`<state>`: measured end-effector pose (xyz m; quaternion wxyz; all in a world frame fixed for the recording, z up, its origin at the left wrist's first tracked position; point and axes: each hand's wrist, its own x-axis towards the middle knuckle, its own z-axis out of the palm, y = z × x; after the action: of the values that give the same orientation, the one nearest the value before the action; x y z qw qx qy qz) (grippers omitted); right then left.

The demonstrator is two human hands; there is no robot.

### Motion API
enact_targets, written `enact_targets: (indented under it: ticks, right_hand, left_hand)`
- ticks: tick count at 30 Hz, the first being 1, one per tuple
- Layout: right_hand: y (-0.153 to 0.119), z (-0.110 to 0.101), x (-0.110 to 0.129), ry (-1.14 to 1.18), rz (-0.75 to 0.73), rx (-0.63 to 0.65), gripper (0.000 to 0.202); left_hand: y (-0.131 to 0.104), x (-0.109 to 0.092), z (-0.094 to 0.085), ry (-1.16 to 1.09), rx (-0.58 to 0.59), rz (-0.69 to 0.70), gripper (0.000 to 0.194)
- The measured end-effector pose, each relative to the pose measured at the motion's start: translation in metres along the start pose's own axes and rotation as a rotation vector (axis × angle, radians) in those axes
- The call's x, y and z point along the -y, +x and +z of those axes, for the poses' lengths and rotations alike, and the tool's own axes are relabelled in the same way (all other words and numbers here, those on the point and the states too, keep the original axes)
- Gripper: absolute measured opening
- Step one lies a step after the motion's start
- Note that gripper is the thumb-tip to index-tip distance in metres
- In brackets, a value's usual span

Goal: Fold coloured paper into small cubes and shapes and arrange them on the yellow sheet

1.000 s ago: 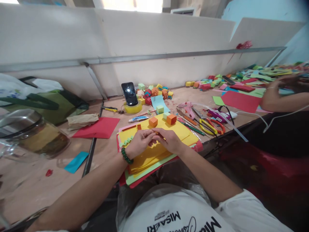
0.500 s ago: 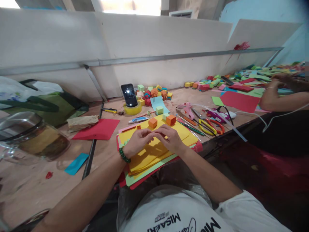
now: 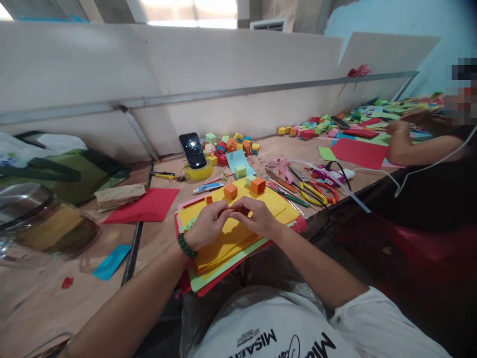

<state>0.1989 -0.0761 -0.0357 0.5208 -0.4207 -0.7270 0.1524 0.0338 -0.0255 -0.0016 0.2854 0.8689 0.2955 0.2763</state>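
The left hand (image 3: 210,223) and the right hand (image 3: 260,217) meet fingertip to fingertip over the yellow paper sheets (image 3: 233,246), both with the fingers drawn in narrow. A shadowed reddish patch shows under the right fingers, but I cannot tell whether it is a piece of paper, so what the pinch holds, if anything, is unclear.

For fingertip work this fine, a light pinch seems best: one hand steadies while the other presses, since thin paper would likely crease or buckle under a hard squeeze. Tipping the fingers slightly outward would let the eyes check edges and corners that the knuckles hide.

The sheets make a flat surface for pressing a crease, though as a loose stack they could slide. Just beyond the fingers sit the closed orange paper cube (image 3: 230,191) and the open orange paper cube (image 3: 258,185), its hollow side showing; elbow and knuckle movements should spare both, as hollow paper probably dents easily. The folded light-green paper (image 3: 189,223) lies close by the left wrist, where the green beaded bracelet (image 3: 186,246) could catch or flatten it, so a slightly raised wrist is wise.
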Motion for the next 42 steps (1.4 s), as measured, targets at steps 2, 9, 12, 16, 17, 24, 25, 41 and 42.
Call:
enact_targets:
  ticks: [2, 9, 12, 16, 17, 24, 25, 41, 42]
  right_hand:
    - [0.000, 0.001, -0.002, 0.073, 0.028, -0.008, 0.021]
    - [0.001, 0.001, -0.006, 0.227, 0.252, -0.057, 0.025]
    - [0.002, -0.002, -0.004, 0.354, 0.322, -0.053, 0.029]
    - [0.003, -0.005, -0.001, 0.351, 0.341, -0.034, 0.031]
    - [0.003, -0.005, 0.000, 0.339, 0.336, -0.034, 0.030]
    - [0.002, -0.004, 0.001, 0.254, 0.325, -0.026, 0.025]
    - [0.002, -0.004, 0.000, 0.246, 0.330, -0.021, 0.025]
    - [-0.001, -0.004, 0.001, 0.219, 0.066, 0.012, 0.023]
    - [-0.001, -0.003, 0.001, 0.229, 0.089, 0.001, 0.022]
  left_hand:
    - [0.000, 0.000, -0.001, -0.038, -0.011, -0.032, 0.029]
    - [-0.002, 0.000, -0.001, -0.308, -0.004, -0.112, 0.035]
    - [-0.002, 0.002, 0.001, -0.307, -0.038, -0.103, 0.028]
    - [0.000, 0.006, 0.002, -0.353, -0.063, -0.124, 0.026]
    - [0.000, 0.007, 0.002, -0.379, -0.056, -0.136, 0.026]
    - [0.001, 0.004, 0.000, -0.524, 0.023, -0.240, 0.023]
    - [0.001, 0.003, 0.000, -0.533, 0.036, -0.250, 0.022]
    - [-0.001, -0.003, -0.002, -0.559, 0.156, -0.284, 0.015]
    - [-0.002, -0.004, -0.002, -0.573, 0.169, -0.298, 0.016]
